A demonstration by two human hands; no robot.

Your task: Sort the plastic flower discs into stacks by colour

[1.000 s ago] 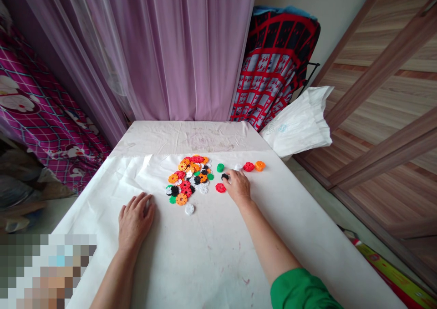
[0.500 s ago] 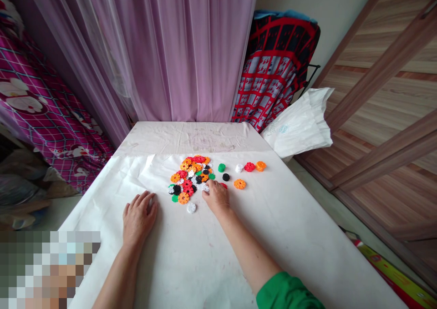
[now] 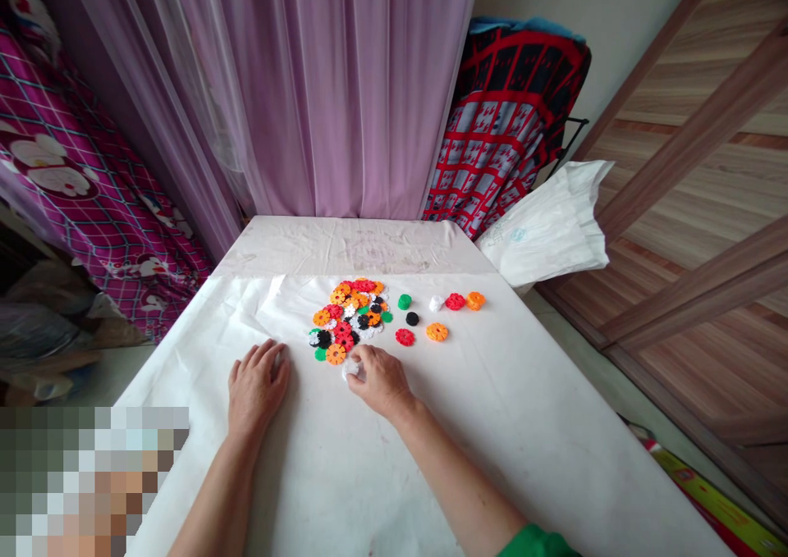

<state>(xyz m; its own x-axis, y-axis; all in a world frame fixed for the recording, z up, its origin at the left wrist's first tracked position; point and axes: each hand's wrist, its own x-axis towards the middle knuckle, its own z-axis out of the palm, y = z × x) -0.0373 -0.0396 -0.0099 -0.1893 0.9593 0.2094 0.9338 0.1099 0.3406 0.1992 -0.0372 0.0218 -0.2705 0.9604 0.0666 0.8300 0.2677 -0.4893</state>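
Note:
Palm down on the white-covered table (image 3: 320, 475), my left hand (image 3: 257, 386) rests with its fingers stretched out, holding nothing. My right hand (image 3: 380, 383) has its thumb and fingers around a white snowflake disc (image 3: 350, 368) at the near edge of a pile. That pile is made of notched plastic discs, among them an orange disc (image 3: 336, 353), a red disc (image 3: 343, 333) and a black disc (image 3: 323, 340). Whether the white piece is one disc or a small stack, I cannot tell.
Right of the pile, sorted by colour, sit green discs (image 3: 405, 302), a black stack (image 3: 412, 319), white discs (image 3: 437, 303), red discs (image 3: 405, 337) and orange discs (image 3: 437, 332). A white bag (image 3: 547, 229) hangs at the table's right edge. Purple curtains (image 3: 345, 89) hang behind.
My right hand has moved from the pile's right side toward me and left, onto the white disc. A red disc it partly covered now shows fully. My left hand stays put.

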